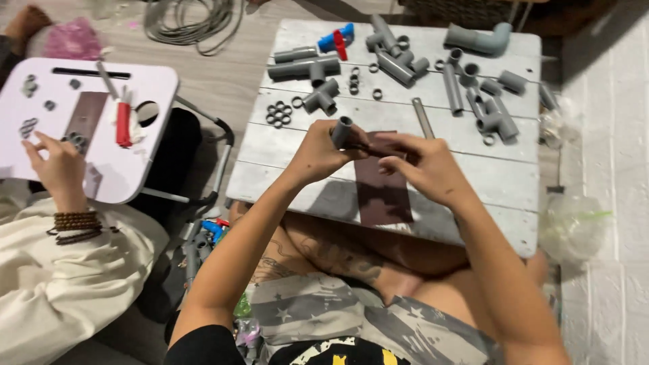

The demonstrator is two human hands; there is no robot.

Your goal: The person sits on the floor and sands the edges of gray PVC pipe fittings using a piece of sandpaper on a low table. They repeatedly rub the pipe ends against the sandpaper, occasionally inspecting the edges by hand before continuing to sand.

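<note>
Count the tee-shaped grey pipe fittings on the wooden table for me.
3 that I can make out: a long tee fitting at the top left, a small tee fitting below it, and a right tee fitting. Others may be hidden in the top-centre pile.

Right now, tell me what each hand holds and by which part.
The left hand grips a short grey pipe piece by its lower end. The right hand pinches one end of a dark brown strip against it.

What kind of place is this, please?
Probably an informal home workshop on the floor: a low wooden table covered with grey pipe fittings, the person sitting on the floor, and a co-worker's hand at a small white tray table.
</note>
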